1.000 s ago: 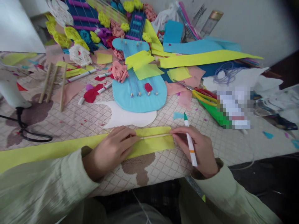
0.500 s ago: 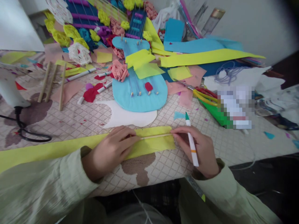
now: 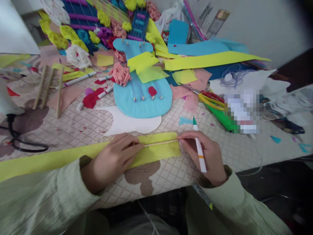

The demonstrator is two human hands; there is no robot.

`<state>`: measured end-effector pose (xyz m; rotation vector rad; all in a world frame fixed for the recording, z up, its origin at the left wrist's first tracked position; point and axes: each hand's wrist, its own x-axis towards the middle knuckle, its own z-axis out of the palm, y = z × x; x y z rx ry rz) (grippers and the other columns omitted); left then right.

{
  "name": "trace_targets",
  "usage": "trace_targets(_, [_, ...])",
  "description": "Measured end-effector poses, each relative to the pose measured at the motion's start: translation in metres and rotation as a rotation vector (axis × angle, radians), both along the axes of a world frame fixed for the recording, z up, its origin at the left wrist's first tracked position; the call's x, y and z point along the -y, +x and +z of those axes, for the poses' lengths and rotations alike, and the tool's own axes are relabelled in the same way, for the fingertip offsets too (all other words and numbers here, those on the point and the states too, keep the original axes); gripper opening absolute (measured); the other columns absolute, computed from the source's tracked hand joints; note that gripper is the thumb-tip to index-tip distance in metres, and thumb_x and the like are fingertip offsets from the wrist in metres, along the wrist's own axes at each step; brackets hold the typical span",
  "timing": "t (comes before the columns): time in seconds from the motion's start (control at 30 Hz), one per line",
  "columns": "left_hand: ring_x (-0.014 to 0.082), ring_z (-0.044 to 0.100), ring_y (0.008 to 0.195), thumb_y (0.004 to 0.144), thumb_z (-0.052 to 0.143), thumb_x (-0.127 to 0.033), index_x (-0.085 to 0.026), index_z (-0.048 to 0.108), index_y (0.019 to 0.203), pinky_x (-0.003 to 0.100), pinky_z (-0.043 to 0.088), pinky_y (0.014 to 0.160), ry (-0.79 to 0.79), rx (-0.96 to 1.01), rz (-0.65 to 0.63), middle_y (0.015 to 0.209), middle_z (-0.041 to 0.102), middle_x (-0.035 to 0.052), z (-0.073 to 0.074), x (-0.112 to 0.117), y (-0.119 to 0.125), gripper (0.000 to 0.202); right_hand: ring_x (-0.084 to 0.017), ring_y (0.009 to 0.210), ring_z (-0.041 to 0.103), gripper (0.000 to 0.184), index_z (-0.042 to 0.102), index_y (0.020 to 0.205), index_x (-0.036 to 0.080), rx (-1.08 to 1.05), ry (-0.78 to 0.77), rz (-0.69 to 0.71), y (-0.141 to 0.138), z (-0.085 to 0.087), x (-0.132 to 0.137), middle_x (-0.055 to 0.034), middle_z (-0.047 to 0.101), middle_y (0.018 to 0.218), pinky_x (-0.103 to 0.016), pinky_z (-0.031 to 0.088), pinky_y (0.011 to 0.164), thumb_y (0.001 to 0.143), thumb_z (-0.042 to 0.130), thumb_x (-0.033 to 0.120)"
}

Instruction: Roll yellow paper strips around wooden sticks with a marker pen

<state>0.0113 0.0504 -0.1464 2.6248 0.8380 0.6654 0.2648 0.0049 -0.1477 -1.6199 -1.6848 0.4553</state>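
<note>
A long yellow paper strip [image 3: 61, 158] lies along the near table edge. A thin wooden stick [image 3: 160, 142] rests on its right end. My left hand [image 3: 113, 160] lies on the strip with its fingers pressed on the stick's left end. My right hand [image 3: 207, 156] pinches the stick's right end and also holds a white pen with a green cap [image 3: 198, 147], tip pointing away from me.
A blue paper guitar shape [image 3: 143, 94] and a white cutout [image 3: 129, 124] lie just beyond the strip. Scissors with red and yellow handles [image 3: 210, 98], wooden sticks [image 3: 46, 88], a glue gun with a black cord [image 3: 9, 107], paper flowers and coloured sheets crowd the back.
The view has shifted slightly; both hands keep the same hold on the stick and strip.
</note>
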Motion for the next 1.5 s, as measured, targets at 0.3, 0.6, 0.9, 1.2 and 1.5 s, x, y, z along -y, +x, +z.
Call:
trace_targets(0.3, [0.0173, 0.053, 0.082, 0.084, 0.046, -0.012, -0.015, 0.061, 0.097, 0.033, 0.050, 0.073, 0.058, 0.006, -0.017, 0.089, 0.059, 0.0073, -0.001, -0.002, 0.000, 0.019, -0.020, 0.102, 0.054, 0.031, 0.051, 0.089, 0.025, 0.024, 0.102, 0.336, -0.012, 0.007, 0.003, -0.0024, 0.064, 0.103, -0.038, 0.049, 0.082, 0.073, 0.046, -0.001])
trace_targets(0.6, [0.0168, 0.053, 0.084, 0.086, 0.044, -0.013, -0.016, 0.061, 0.096, 0.033, 0.048, 0.075, 0.039, -0.002, 0.002, 0.089, 0.058, 0.0059, -0.001, 0.001, 0.001, 0.020, -0.017, 0.084, 0.056, 0.026, 0.058, 0.103, 0.025, -0.196, 0.017, 0.361, -0.025, 0.021, -0.001, -0.0017, 0.062, 0.087, -0.033, 0.047, 0.072, 0.088, 0.036, 0.021])
trace_targets(0.9, [0.0160, 0.052, 0.080, 0.085, 0.047, -0.013, -0.014, 0.062, 0.090, 0.032, 0.048, 0.070, 0.021, 0.034, 0.008, 0.086, 0.058, 0.0064, -0.001, 0.001, 0.003, 0.016, -0.010, 0.059, 0.058, 0.015, 0.066, 0.084, 0.021, -0.579, -0.365, 0.374, -0.037, 0.037, -0.022, 0.0015, 0.063, 0.066, -0.022, 0.048, 0.055, 0.084, 0.052, 0.027])
trace_targets(1.2, [0.0156, 0.051, 0.078, 0.085, 0.047, -0.013, -0.014, 0.062, 0.089, 0.032, 0.047, 0.069, 0.006, 0.037, 0.038, 0.083, 0.058, 0.0060, 0.001, 0.002, 0.006, 0.015, -0.010, 0.048, 0.057, 0.005, 0.056, 0.070, 0.018, -0.417, -0.397, 0.260, -0.043, 0.015, -0.023, 0.0022, 0.060, 0.057, -0.019, 0.046, 0.043, 0.073, 0.060, 0.021])
trace_targets(1.5, [0.0158, 0.050, 0.080, 0.085, 0.046, -0.013, -0.014, 0.061, 0.090, 0.032, 0.046, 0.069, -0.056, 0.034, 0.038, 0.086, 0.056, 0.0053, 0.003, 0.003, 0.004, 0.015, -0.007, 0.040, 0.051, 0.005, 0.058, 0.068, 0.020, -0.184, -0.274, 0.253, -0.042, 0.020, -0.023, 0.0045, 0.059, 0.052, -0.015, 0.037, 0.032, 0.073, 0.060, 0.019])
